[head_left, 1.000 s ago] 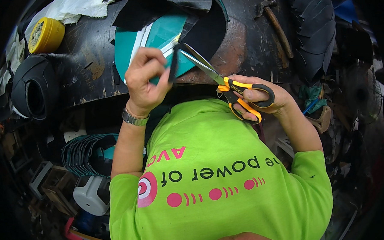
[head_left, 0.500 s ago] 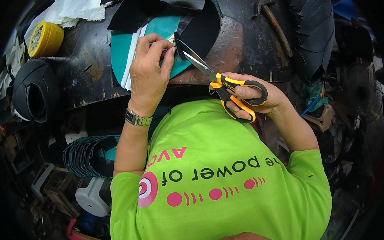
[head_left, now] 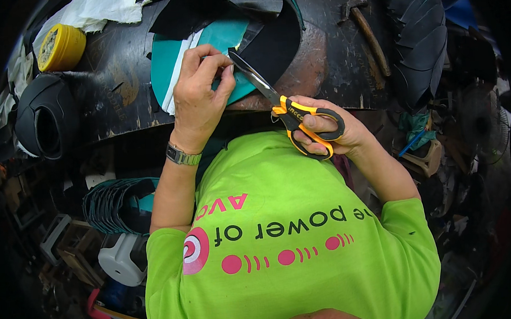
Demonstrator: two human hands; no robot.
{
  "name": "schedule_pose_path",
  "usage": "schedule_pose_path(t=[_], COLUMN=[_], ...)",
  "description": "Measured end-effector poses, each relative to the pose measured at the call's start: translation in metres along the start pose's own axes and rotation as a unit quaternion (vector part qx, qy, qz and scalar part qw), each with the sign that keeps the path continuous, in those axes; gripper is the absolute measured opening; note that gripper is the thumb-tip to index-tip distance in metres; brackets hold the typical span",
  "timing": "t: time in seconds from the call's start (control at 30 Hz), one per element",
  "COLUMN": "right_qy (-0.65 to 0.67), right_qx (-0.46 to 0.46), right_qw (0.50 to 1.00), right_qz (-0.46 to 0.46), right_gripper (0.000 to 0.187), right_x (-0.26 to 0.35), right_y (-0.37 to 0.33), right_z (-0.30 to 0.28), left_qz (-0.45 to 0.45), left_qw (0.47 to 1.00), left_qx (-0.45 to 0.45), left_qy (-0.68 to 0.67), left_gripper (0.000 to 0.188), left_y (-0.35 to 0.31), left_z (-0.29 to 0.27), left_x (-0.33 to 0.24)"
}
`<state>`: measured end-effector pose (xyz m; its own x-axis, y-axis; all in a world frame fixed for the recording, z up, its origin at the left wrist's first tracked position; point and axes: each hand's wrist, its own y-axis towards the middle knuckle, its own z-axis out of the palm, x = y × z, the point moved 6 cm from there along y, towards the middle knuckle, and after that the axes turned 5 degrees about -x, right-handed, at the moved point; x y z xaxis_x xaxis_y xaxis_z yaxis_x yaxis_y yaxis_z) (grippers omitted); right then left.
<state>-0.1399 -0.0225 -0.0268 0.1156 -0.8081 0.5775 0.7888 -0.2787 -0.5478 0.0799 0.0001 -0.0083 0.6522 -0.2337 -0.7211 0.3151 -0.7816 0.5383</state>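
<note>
My right hand (head_left: 328, 128) grips yellow-and-black scissors (head_left: 314, 137), thumb and fingers through the handle loops. Their blades, nearly together, point up and left to my left hand's fingertips. My left hand (head_left: 201, 88) is closed in a pinch on a small black piece, mostly hidden behind the fingers. Under and beyond the hands lie a teal sheet (head_left: 163, 78) with a white strip (head_left: 178, 71) along it and curved black sheet pieces (head_left: 273, 50), on the worktable (head_left: 114, 66).
At the left of the table are a yellow tub (head_left: 65, 48) and a black rounded moulded piece (head_left: 47, 117). A hammer (head_left: 370, 37) and a stack of black curved pieces (head_left: 417, 50) lie at the right. Below left are stacked teal-edged pieces (head_left: 106, 207) and a white stool (head_left: 122, 259).
The scissor blades have come together, and the right hand has moved slightly left. The dark strip seen between blades and fingertips no longer stands out. The sheets have shifted slightly right.
</note>
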Motion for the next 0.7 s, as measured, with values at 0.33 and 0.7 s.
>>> schedule_pose_path(t=[0.33, 0.7], right_qy=[-0.126, -0.036], right_qx=[-0.044, -0.008], right_qw=[0.99, 0.999], right_qz=[-0.043, -0.003], right_gripper=[0.042, 0.052], right_x=[0.008, 0.004], right_y=[0.0, 0.005], right_z=[-0.004, -0.001], left_qz=[0.023, 0.022], left_qw=[0.999, 1.0], left_qx=[-0.012, 0.005], left_qy=[-0.022, -0.012], left_gripper=[0.015, 0.015], left_y=[-0.001, -0.001], left_z=[-0.001, 0.002], left_x=[0.001, 0.0])
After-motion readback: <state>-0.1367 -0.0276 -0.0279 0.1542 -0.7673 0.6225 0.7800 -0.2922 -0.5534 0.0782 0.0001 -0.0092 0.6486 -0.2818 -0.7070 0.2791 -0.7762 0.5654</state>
